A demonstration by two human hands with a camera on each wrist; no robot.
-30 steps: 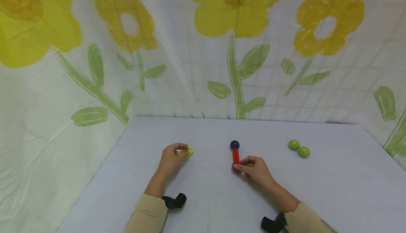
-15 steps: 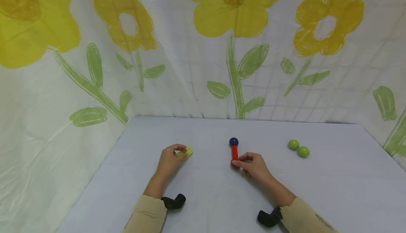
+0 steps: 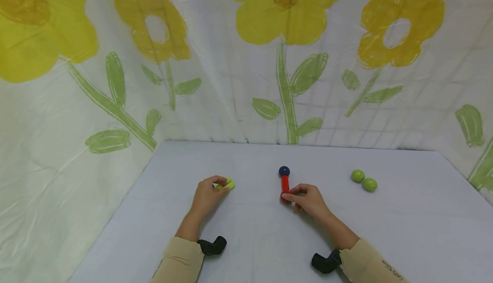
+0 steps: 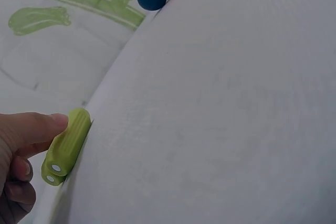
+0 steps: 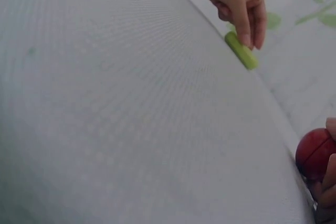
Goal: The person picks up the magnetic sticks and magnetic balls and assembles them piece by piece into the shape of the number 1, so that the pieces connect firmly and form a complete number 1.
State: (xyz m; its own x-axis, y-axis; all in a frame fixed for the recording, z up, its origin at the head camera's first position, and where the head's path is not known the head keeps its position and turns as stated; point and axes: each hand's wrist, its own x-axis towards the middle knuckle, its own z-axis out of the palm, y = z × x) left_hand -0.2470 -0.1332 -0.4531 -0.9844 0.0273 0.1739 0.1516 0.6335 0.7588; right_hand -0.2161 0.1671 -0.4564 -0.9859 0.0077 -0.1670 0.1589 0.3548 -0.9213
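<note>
Two short yellow-green rods (image 4: pixel 68 142) with white dots in their ends lie side by side on the table at the left. My left hand (image 3: pixel 208 194) pinches them between thumb and fingers. Near the middle, my right hand (image 3: pixel 311 201) pinches a red ball (image 5: pixel 314 153). From that ball a red rod (image 3: pixel 285 183) points toward the far side of the table. A dark blue ball (image 3: pixel 284 171) sits at the rod's far end, joined in one straight line. In the right wrist view the fingers on the red ball are partly cut off by the frame's edge.
Two green balls (image 3: pixel 363 180) rest close together at the right of the white table (image 3: pixel 246 240). Behind the far edge hangs a white curtain (image 3: pixel 215 103) with painted yellow flowers. Black wrist cameras (image 3: pixel 326 262) are strapped at both sleeves.
My right hand has shifted the red ball, rod and blue ball slightly toward the far side. My left hand stays almost in place; the two yellow-green rods now show more distinctly.
</note>
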